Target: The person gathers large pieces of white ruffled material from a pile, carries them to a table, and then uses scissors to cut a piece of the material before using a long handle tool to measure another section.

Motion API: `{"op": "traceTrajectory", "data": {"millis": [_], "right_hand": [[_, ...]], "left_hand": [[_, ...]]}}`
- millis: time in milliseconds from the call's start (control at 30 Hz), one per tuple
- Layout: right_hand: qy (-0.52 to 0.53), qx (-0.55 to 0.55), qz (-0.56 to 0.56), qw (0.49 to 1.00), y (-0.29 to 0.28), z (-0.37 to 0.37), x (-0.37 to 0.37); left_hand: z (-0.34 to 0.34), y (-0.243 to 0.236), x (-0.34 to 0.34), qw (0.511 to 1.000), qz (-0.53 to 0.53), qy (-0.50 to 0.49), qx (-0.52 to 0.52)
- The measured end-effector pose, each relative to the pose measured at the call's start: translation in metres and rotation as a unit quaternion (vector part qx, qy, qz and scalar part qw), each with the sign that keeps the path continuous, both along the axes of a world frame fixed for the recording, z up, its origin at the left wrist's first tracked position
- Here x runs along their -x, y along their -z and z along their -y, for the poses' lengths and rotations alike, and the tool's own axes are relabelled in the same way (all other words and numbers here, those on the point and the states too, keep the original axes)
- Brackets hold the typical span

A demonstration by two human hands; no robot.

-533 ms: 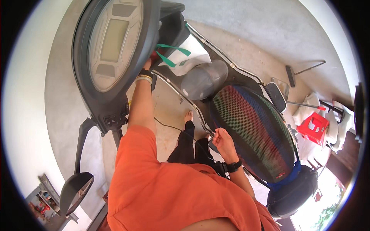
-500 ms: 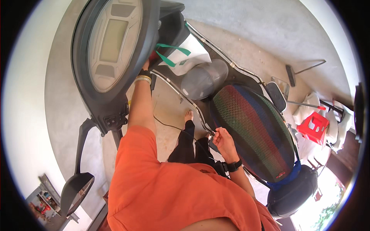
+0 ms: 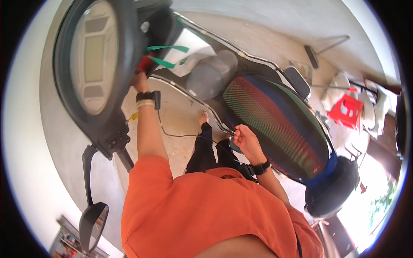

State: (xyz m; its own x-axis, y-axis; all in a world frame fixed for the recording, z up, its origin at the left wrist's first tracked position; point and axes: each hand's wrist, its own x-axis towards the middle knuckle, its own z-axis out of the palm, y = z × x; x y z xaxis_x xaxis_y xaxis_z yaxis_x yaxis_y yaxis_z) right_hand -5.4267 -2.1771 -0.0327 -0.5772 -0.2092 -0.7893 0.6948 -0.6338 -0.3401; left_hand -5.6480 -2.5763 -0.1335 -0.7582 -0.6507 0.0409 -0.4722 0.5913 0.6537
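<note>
My left hand (image 3: 140, 82) reaches in behind the dashboard (image 3: 95, 58) of a scooter, beside a red thing (image 3: 145, 63) whose kind I cannot make out. Its fingers are mostly hidden there, so their grip does not show. Close to the near edge of the scooter's seat (image 3: 275, 124), which has a green, red and blue mesh cover, my right hand (image 3: 246, 139) is loosely closed, with nothing visible in it. A white bag (image 3: 191, 45) with green handles stands near the left hand, and a grey rounded object (image 3: 211, 75) sits between bag and seat.
A mirror (image 3: 92, 225) juts out at lower left. Metal rails (image 3: 185, 94) run along the scooter's sides. Behind the seat is a black rear box (image 3: 331, 187). A red plastic stool (image 3: 345, 112) stands at right. A thin cable (image 3: 180, 136) hangs from my left wrist.
The scooter and its dashboard have shifted left in the view. More of my left hand and its wrist device now shows beside the red thing. The right hand stays loosely closed near the seat.
</note>
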Motion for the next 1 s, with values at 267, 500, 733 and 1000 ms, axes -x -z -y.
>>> {"op": "traceTrajectory", "data": {"millis": [267, 500, 733, 1000], "right_hand": [[0.032, -0.02, -0.026, 0.999, -0.007, 0.0, 0.005], [0.158, -0.011, -0.122, 0.98, -0.043, 0.005, -0.017], [0.238, -0.035, -0.357, 0.903, -0.103, -0.004, -0.078], [0.291, -0.019, -0.447, 0.846, -0.111, -0.045, -0.173]], "left_hand": [[-0.144, -0.043, -0.081, 0.921, -0.169, 0.187, -0.295], [-0.296, -0.154, -0.163, 0.754, -0.048, 0.566, -0.33], [-0.343, -0.202, -0.246, 0.584, -0.102, 0.768, -0.243], [-0.381, -0.249, -0.361, 0.49, -0.232, 0.808, -0.232]]}}
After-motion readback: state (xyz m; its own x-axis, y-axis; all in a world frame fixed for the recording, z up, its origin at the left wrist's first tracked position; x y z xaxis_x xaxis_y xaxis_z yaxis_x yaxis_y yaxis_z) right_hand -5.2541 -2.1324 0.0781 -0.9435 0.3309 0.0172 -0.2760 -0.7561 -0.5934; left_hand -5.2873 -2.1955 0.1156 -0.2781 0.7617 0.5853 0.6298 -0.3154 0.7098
